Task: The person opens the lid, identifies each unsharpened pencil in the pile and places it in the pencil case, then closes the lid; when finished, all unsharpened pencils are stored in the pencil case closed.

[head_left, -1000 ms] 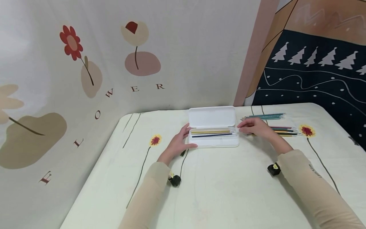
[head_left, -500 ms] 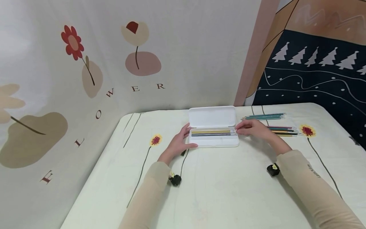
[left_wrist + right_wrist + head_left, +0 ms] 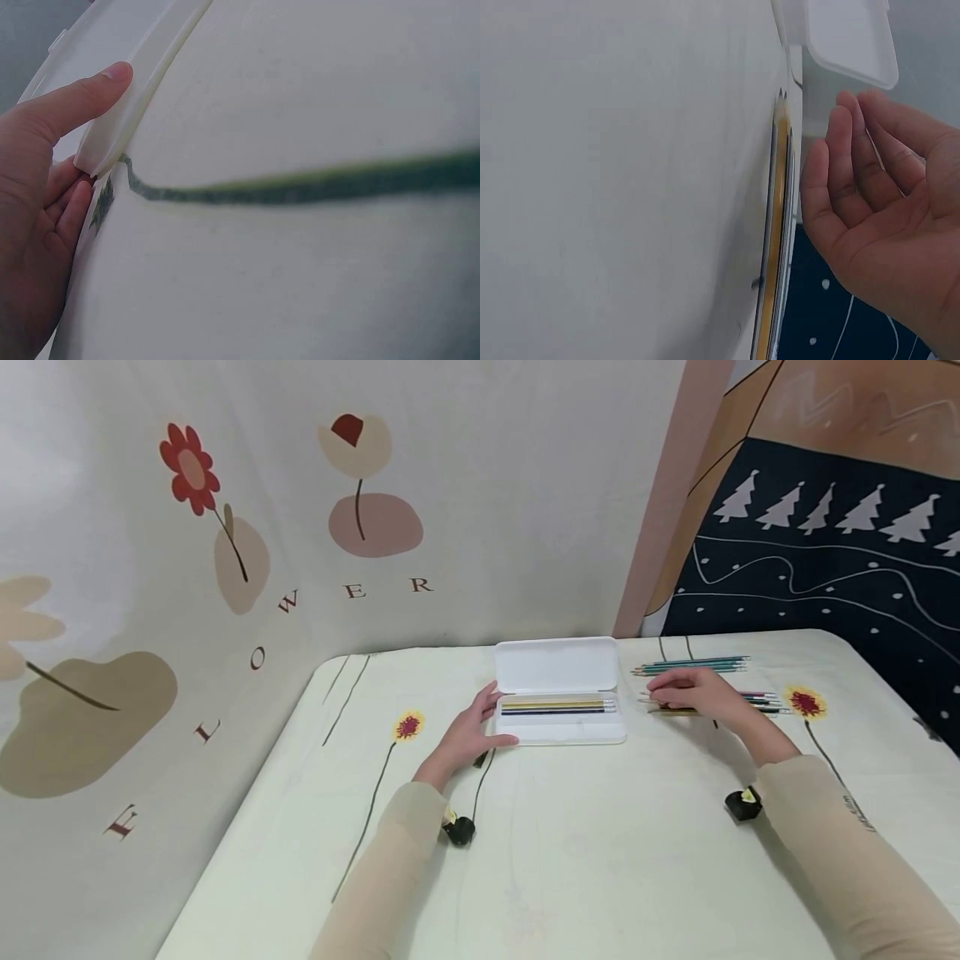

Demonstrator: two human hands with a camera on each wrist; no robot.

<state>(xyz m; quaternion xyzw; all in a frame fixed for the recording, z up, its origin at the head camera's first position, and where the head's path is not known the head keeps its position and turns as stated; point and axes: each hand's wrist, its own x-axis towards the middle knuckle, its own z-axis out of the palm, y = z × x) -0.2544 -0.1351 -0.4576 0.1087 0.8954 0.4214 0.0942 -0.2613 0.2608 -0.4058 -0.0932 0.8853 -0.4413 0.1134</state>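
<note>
A white pencil case (image 3: 558, 732) lies with its lid raised at the back of the table, with several yellow and dark pencils (image 3: 558, 707) along its rear half. My left hand (image 3: 468, 735) holds the case's left end. In the left wrist view, the thumb (image 3: 101, 86) lies over the rim and the fingers bend around the corner. My right hand (image 3: 697, 693) hovers above a group of mixed-colour pencils (image 3: 765, 702) right of the case. In the right wrist view its fingers are loosely bent with nothing between them, beside yellow and dark pencils (image 3: 778, 187) with sharpened points.
Behind the right hand lies a bunch of teal pencils (image 3: 693, 665). A pale cloth with printed flowers covers the table (image 3: 585, 860). Printed curtains (image 3: 510, 510) hang close behind its rear edge.
The right hand drew near the case's right end, then moved right, away from it, over the mixed pencils. The dark pencils in the case now lie straighter. The left hand stayed put.
</note>
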